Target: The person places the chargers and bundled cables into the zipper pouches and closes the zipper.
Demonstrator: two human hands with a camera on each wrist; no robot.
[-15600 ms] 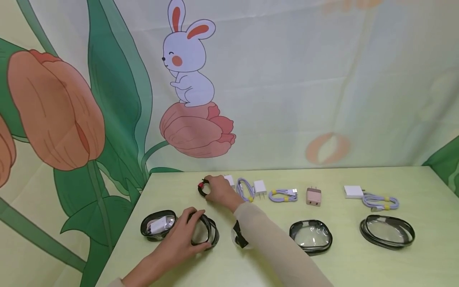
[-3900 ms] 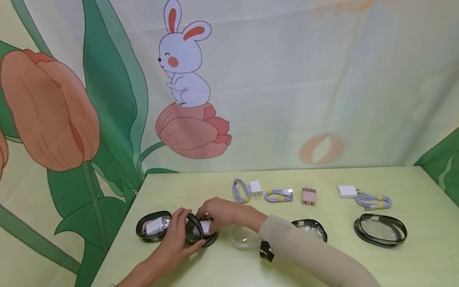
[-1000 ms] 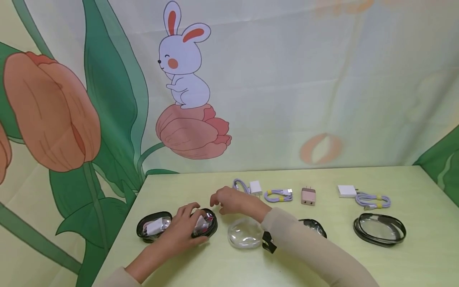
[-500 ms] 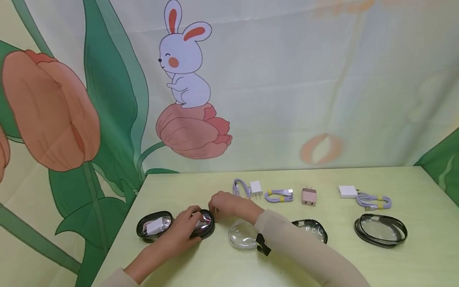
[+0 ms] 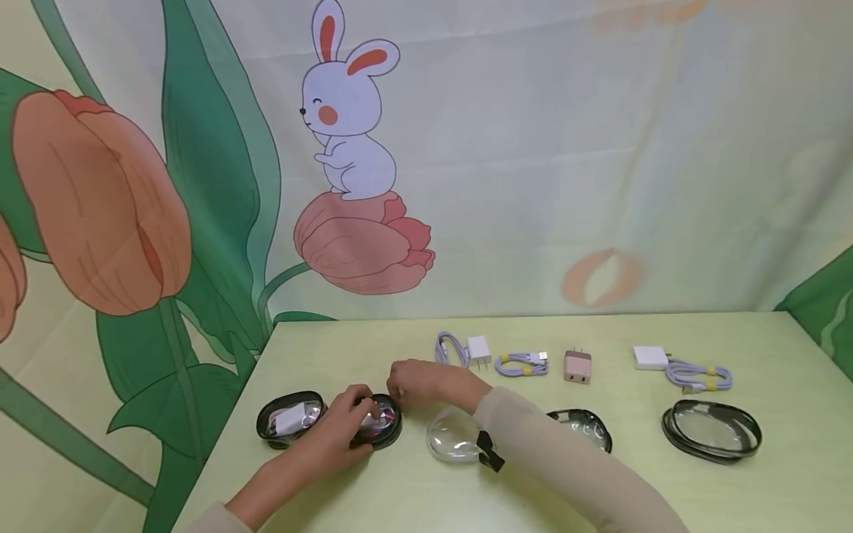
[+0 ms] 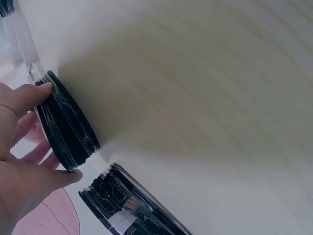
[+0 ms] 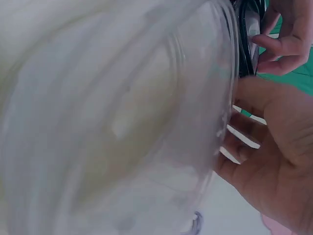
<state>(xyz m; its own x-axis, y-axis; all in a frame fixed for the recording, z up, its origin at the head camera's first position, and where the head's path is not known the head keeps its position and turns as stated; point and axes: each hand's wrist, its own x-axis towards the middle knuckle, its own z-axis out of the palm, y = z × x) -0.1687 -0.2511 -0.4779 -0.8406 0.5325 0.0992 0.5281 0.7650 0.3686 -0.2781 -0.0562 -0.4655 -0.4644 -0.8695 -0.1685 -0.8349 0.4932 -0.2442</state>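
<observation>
L hand [image 5: 340, 426] grips blk-trimmed clear zip pouch [image 5: 385, 420] btwn hands, thumb & fingers wrapped, prob. steadying it for R hand [image 5: 421, 385]; R fingers bent at edge, hold unclear.

- Table [image 5: 346, 348]: pale yellow-green, with a straight far edge.
- Cloth [image 5: 506, 148]: pale, lightly creased, hanging behind the table.
- Rabbit [image 5: 360, 163]: white, printed on the cloth, atop a pink tulip [image 5: 360, 252].
- Orange tulip [image 5: 100, 207]: large, at left, beside green leaves [image 5: 206, 133].
- Light: soft.
</observation>
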